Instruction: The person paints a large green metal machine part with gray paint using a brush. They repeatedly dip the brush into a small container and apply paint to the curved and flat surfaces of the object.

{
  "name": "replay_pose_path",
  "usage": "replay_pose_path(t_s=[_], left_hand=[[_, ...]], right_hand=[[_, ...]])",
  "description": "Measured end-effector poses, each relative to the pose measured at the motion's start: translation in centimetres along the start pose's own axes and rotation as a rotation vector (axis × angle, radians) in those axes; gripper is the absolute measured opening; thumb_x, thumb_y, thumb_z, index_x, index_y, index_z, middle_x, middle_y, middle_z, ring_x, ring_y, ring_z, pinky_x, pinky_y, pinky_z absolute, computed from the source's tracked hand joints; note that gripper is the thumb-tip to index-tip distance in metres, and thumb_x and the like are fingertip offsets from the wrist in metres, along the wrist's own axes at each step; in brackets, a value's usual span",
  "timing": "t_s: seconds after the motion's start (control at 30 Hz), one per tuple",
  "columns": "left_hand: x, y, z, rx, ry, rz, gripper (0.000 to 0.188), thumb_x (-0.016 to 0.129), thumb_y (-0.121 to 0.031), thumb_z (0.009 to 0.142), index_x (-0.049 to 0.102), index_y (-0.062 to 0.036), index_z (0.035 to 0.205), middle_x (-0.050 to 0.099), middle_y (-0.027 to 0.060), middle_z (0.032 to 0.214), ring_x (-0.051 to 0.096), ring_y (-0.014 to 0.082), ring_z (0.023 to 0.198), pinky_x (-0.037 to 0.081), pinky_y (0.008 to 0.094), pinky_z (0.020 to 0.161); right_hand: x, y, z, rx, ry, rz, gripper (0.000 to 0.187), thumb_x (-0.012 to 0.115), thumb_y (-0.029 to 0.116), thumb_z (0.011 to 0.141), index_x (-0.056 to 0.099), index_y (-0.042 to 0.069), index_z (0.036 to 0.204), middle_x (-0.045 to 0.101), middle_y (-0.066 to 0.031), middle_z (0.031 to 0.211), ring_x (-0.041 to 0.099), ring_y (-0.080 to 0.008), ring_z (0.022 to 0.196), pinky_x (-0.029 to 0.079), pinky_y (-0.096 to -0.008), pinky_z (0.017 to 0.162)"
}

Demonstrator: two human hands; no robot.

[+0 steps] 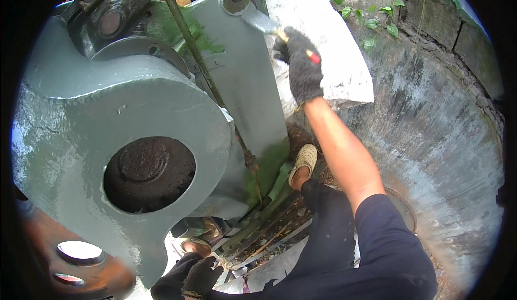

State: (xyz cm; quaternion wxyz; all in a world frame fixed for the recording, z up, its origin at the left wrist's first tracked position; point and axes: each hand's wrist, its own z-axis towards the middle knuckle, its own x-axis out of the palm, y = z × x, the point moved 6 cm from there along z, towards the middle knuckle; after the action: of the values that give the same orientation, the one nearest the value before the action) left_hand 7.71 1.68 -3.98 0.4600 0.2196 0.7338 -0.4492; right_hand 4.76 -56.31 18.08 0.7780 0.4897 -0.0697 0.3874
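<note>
My right hand (pixel 303 66), in a dark knit glove, is closed round a paintbrush (pixel 262 22). The brush has a pale handle with a red end. Its flat, grey-smeared head lies against the upper edge of a grey-painted machine plate (pixel 237 58), just beside a round boss (pixel 236 1) with a dark hole. Low in the view, my left hand (pixel 201 276), also gloved, rests by my bent leg with its fingers partly spread; nothing shows in it. To the left stands a big rounded casting (pixel 156 103), coated in glossy grey, with a dark round recess (pixel 149 174).
A thin rod (pixel 196 52) runs slanting across the machine. Green patches show on the plate's lower part. A white sheet (pixel 328 47) lies behind my right hand, against a stained concrete wall (pixel 431 128) with a leafy vine (pixel 377 17). A rusty holed part (pixel 75 251) is at lower left.
</note>
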Motion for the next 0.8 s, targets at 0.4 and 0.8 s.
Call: replay_pose_path(t_s=[0.4,0.8], left_hand=[[2.2,2.5,-1.0,-0.088,-0.098,0.124,0.034,0.081,-0.031,0.088,0.074,-0.0077,0.113,0.074,0.0104,0.103,0.071,0.0301,0.098,0.055,0.0447,0.091],[-1.3,-2.1,-1.9,0.067,-0.4,0.129,0.031,0.086,-0.024,0.084,0.08,-0.0075,0.11,0.078,0.0103,0.106,0.073,0.0279,0.102,0.059,0.0401,0.09]], right_hand=[[2.2,6.7,-5.4,-0.87,0.262,-0.85,0.026,0.069,0.005,0.099,0.076,0.001,0.123,0.078,-0.0181,0.106,0.077,-0.0337,0.095,0.061,-0.0425,0.087],[6.6,8.4,-1.1,-0.823,0.564,-1.378,0.029,0.07,0.02,0.094,0.073,0.009,0.121,0.07,-0.0181,0.097,0.072,-0.04,0.092,0.057,-0.0523,0.08]])
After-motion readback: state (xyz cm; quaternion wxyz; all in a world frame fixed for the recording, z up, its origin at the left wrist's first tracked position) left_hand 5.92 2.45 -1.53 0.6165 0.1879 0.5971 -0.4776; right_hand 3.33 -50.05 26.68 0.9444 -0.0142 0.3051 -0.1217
